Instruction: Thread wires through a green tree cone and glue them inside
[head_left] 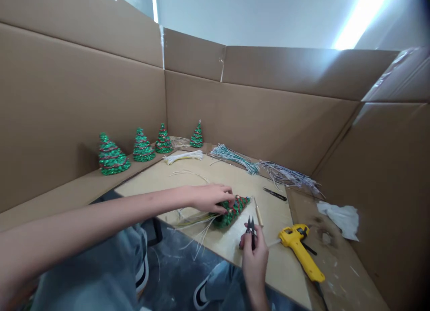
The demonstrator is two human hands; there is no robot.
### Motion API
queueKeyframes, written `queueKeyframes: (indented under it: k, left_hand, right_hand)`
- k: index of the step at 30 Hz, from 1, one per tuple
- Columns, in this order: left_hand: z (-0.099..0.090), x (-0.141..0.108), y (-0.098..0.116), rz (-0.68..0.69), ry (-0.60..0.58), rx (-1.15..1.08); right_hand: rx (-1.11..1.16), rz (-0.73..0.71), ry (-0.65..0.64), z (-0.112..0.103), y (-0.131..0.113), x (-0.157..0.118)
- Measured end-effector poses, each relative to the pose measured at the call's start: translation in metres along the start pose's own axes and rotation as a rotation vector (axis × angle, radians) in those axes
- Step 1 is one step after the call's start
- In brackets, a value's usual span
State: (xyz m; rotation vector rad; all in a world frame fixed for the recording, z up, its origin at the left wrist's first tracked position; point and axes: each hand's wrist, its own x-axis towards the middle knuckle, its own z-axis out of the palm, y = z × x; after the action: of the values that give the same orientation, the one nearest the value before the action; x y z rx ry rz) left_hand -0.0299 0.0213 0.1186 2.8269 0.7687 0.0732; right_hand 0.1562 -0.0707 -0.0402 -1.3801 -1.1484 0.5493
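Note:
A small green Christmas tree ornament with red trim lies on its side on the table, its tip pointing right. My left hand reaches across and grips it from above, fingers curled over its upper side. Pale loose strands trail from its base over the table's front edge. In my right hand is a pair of black thread snips, blades up and slightly apart, just below the tree and not touching it. A thin tool with a light handle lies beyond the snips.
A yellow hot glue gun lies at right, near a crumpled white tissue. Another black cutter rests behind. Bundles of white, green and silvery strands line the back. Several finished trees stand along the cardboard walls.

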Motion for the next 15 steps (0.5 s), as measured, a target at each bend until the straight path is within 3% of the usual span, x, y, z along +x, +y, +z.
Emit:
queueKeyframes:
  k: [7,15]
  left_hand:
    - [0.007,-0.018,-0.023,0.017,0.049,-0.189]
    - [0.015,-0.057,-0.042,-0.06,0.055,-0.314]
  right_hand:
    - [0.049,0.037,-0.06,0.0,0.002,-0.002]
    - [0.007,0.053,-0.133,0.022,-0.043,-0.003]
